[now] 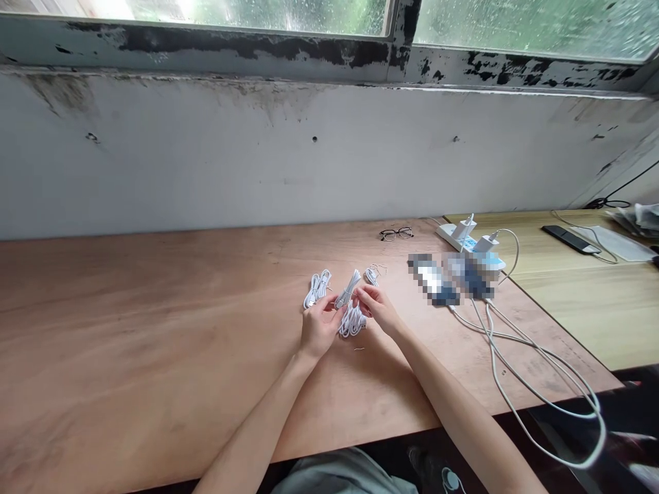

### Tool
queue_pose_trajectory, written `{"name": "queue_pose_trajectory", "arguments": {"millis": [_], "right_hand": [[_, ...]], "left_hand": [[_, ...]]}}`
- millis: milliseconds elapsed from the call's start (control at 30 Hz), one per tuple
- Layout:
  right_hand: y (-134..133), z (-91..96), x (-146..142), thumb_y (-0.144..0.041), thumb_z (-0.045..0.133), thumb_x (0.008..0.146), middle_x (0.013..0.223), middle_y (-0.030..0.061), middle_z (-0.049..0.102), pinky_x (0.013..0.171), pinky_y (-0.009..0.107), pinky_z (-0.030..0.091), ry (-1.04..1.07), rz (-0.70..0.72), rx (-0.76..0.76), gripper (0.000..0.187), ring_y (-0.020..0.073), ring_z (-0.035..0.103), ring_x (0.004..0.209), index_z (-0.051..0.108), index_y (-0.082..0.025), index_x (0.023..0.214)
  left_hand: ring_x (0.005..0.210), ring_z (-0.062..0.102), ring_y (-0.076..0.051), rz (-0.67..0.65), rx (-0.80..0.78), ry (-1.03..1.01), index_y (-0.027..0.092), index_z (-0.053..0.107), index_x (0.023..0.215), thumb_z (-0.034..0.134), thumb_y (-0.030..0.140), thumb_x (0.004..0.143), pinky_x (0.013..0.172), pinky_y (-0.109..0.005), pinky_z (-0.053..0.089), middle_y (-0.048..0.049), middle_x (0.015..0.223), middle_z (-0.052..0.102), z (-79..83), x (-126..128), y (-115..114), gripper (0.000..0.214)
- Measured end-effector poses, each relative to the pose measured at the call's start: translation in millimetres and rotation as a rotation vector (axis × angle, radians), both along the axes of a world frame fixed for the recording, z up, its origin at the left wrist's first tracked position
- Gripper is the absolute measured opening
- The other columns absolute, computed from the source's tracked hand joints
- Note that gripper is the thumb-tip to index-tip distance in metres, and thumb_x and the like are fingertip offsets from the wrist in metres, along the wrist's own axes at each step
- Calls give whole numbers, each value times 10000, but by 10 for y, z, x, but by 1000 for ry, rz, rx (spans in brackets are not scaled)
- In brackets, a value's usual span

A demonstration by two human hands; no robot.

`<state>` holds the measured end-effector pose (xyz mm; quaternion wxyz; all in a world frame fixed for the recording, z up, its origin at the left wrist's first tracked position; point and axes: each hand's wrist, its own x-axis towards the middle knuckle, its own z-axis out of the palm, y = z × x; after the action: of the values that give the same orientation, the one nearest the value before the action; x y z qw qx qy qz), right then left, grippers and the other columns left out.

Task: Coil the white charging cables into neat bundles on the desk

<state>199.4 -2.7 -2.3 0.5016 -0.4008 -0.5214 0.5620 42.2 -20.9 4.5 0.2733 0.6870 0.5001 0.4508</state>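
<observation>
Between the fingers of my left hand (318, 328) is a folded bundle of white cable (349, 288), held tilted above the table. My right hand (379, 307) is closed in a pinch at the bundle's right side; what its fingertips grip is too small to make out. Below both hands lie more coiled white cables (352, 322), partly covered by them. Left of the held bundle rest further coiled white cables (316, 289). Another white coil (371, 276) lies just beyond my right hand, beside thin wire ties (379, 267). One short loose tie (359, 348) lies nearer to me.
Glasses (396, 234) lie near the wall on the wooden table (154, 357). To the right, a power strip (449, 237) carries white chargers (486, 243). Blurred devices (433, 280) lie before it, and long white cables (546, 353) loop over the table's edge.
</observation>
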Motion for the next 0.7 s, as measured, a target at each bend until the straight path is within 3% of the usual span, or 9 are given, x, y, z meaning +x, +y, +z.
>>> {"name": "queue_pose_trajectory", "arguments": {"millis": [133, 233, 333, 433, 533, 700], "right_hand": [[-3, 6, 33, -529, 535, 786, 613, -10, 537, 443, 230, 305, -114, 27, 87, 346, 88, 390, 462, 552, -193, 706], [-26, 17, 59, -413, 499, 838, 658, 15, 571, 541, 259, 379, -337, -75, 288, 250, 129, 489, 568, 573, -197, 735], [-56, 23, 68, -316, 443, 866, 685, 32, 574, 607, 279, 393, -572, -182, 470, 218, 147, 501, 616, 585, -208, 740], [-67, 25, 52, -297, 424, 873, 729, 49, 582, 644, 290, 392, -651, -208, 520, 216, 156, 497, 657, 592, -216, 765], [-50, 35, 25, -355, 466, 860, 696, 35, 562, 591, 276, 373, -506, -183, 401, 213, 140, 467, 616, 576, -207, 754], [-12, 66, 42, -476, 587, 763, 558, -42, 451, 411, 203, 214, 20, 164, -136, 312, 56, 297, 434, 529, -178, 692]], "left_hand": [[782, 657, -171, -28, -55, -70, 177, 658, 963, 638, 323, 742, 764, -306, 530, -51, 897, 709, -18, 18, -9, 266], [766, 666, -176, -61, -168, -204, 159, 658, 955, 652, 342, 726, 730, -305, 544, -64, 897, 707, -56, 40, 0, 293], [745, 680, -192, -118, -329, -399, 129, 652, 928, 682, 358, 687, 693, -309, 560, -84, 878, 711, -89, 75, 22, 333], [758, 685, -203, -135, -412, -513, 117, 647, 899, 706, 369, 656, 712, -321, 565, -94, 881, 714, -94, 99, 40, 355], [797, 684, -205, -110, -385, -508, 124, 625, 909, 704, 360, 660, 734, -324, 563, -94, 910, 709, -89, 93, 54, 352], [823, 682, -206, -91, -307, -464, 133, 601, 898, 689, 324, 678, 756, -330, 554, -91, 895, 704, -124, 56, 74, 305]]}}
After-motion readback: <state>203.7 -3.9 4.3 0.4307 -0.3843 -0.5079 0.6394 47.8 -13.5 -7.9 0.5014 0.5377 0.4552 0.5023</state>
